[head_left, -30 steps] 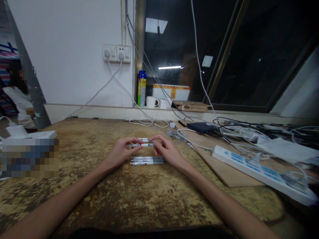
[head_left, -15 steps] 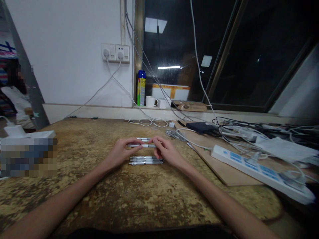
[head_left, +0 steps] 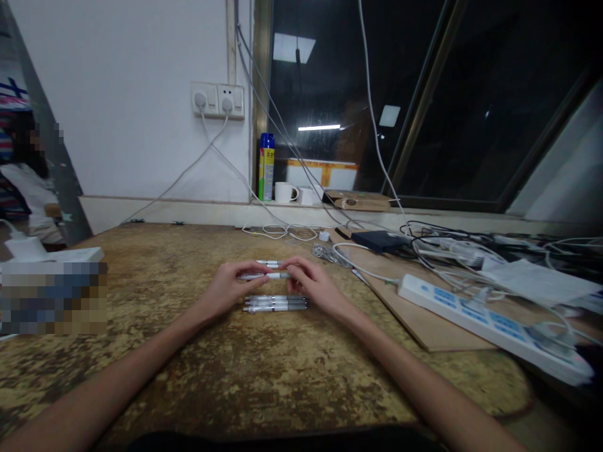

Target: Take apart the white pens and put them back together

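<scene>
My left hand (head_left: pixel 229 287) and my right hand (head_left: pixel 315 287) both pinch one white and grey pen (head_left: pixel 266 275), held level just above the worn brown tabletop (head_left: pixel 264 370). The left fingers grip its left end, the right fingers its right end. Right below it, a row of three similar pens (head_left: pixel 276 304) lies side by side on the table between my hands. Another pen (head_left: pixel 270 263) lies just beyond the held one.
A white power strip (head_left: pixel 485 325) with plugs and tangled cables sits on a board at the right. A spray can (head_left: pixel 266 167) and white mugs (head_left: pixel 284 192) stand on the ledge by the dark window. A white box (head_left: pixel 70 255) and a seated person are at the left.
The view shifted slightly. My hands keep holding the pen in nearly the same place; my right fingers have closed in a little along its right end.
</scene>
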The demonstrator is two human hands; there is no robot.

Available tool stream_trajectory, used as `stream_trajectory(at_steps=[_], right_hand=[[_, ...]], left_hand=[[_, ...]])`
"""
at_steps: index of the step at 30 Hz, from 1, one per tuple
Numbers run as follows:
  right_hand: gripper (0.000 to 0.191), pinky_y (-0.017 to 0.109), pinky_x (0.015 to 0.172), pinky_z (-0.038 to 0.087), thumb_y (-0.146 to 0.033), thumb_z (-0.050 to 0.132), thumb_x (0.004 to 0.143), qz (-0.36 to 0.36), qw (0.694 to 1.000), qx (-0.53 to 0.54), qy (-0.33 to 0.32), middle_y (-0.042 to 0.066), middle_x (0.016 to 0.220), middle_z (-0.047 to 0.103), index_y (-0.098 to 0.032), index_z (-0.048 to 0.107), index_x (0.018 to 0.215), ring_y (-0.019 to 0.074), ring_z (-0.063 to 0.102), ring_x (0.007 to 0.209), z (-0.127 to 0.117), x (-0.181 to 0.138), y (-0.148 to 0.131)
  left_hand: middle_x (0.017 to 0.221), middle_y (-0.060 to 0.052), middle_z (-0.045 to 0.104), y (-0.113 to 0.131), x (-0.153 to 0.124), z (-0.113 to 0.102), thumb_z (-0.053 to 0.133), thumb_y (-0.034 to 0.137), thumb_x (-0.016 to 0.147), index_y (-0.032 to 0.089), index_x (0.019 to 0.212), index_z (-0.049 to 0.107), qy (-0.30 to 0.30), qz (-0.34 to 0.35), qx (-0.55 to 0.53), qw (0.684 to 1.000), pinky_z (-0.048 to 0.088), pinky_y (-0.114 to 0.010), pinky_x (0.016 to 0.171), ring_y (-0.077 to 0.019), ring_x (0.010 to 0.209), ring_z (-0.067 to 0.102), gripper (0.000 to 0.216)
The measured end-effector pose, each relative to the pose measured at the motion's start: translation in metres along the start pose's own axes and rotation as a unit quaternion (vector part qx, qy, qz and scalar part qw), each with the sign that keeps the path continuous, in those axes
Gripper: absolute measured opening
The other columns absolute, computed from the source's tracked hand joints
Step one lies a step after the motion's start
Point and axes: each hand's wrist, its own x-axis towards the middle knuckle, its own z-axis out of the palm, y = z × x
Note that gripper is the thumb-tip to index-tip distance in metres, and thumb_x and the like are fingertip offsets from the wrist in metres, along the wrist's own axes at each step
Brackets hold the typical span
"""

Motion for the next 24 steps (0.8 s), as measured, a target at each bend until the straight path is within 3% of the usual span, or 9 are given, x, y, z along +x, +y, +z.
stream_trajectory(at_steps=[3, 7, 16, 21, 24], right_hand=[[0.024, 0.027, 0.060, 0.038, -0.042, 0.055, 0.095, -0.029, 0.999, -0.013, 0.012, -0.002, 0.070, 0.054, -0.022, 0.063, 0.106, 0.0146, 0.051, 0.064, -0.001, 0.001, -0.002], [0.027, 0.027, 0.055, 0.033, -0.044, 0.051, 0.097, -0.022, 1.000, -0.008, 0.002, -0.003, 0.065, 0.048, -0.022, 0.062, 0.108, 0.0139, 0.044, 0.059, -0.001, 0.000, -0.002], [0.029, 0.027, 0.057, 0.033, -0.048, 0.053, 0.097, -0.031, 0.999, -0.040, 0.009, -0.002, 0.068, 0.047, -0.024, 0.063, 0.108, 0.0147, 0.043, 0.061, -0.001, -0.002, -0.006], [0.027, 0.027, 0.057, 0.032, -0.048, 0.051, 0.098, -0.040, 0.999, -0.011, -0.004, -0.003, 0.068, 0.043, -0.026, 0.063, 0.108, 0.0150, 0.041, 0.062, -0.004, -0.001, -0.009], [0.026, 0.027, 0.057, 0.033, -0.048, 0.053, 0.097, -0.035, 0.999, 0.018, -0.010, -0.004, 0.066, 0.042, -0.026, 0.060, 0.108, 0.0145, 0.041, 0.060, -0.006, 0.000, -0.010]], left_hand=[[0.106, -0.006, 0.078, 0.001, 0.001, 0.000, 0.068, 0.040, 0.088, 0.022, 0.104, 0.078, 0.001, -0.004, -0.003, 1.000, 0.050, -0.035, 0.096, -0.0233, 0.099, 0.070, 0.026], [0.106, -0.007, 0.078, 0.001, 0.001, 0.001, 0.069, 0.040, 0.087, 0.021, 0.103, 0.078, -0.012, -0.012, -0.037, 0.999, 0.052, -0.036, 0.095, -0.0228, 0.098, 0.071, 0.026], [0.094, -0.007, 0.077, -0.001, 0.001, 0.003, 0.070, 0.041, 0.086, 0.018, 0.105, 0.075, -0.016, -0.048, -0.075, 0.996, 0.058, -0.033, 0.077, -0.0200, 0.080, 0.071, 0.031], [0.097, -0.006, 0.076, 0.008, 0.002, 0.002, 0.073, 0.037, 0.084, 0.017, 0.100, 0.074, 0.009, -0.025, -0.101, 0.994, 0.058, -0.031, 0.078, -0.0180, 0.081, 0.071, 0.025], [0.093, -0.006, 0.077, 0.011, 0.003, 0.003, 0.076, 0.037, 0.081, 0.018, 0.106, 0.069, 0.018, -0.063, -0.130, 0.989, 0.059, -0.030, 0.070, -0.0192, 0.079, 0.071, 0.032]])
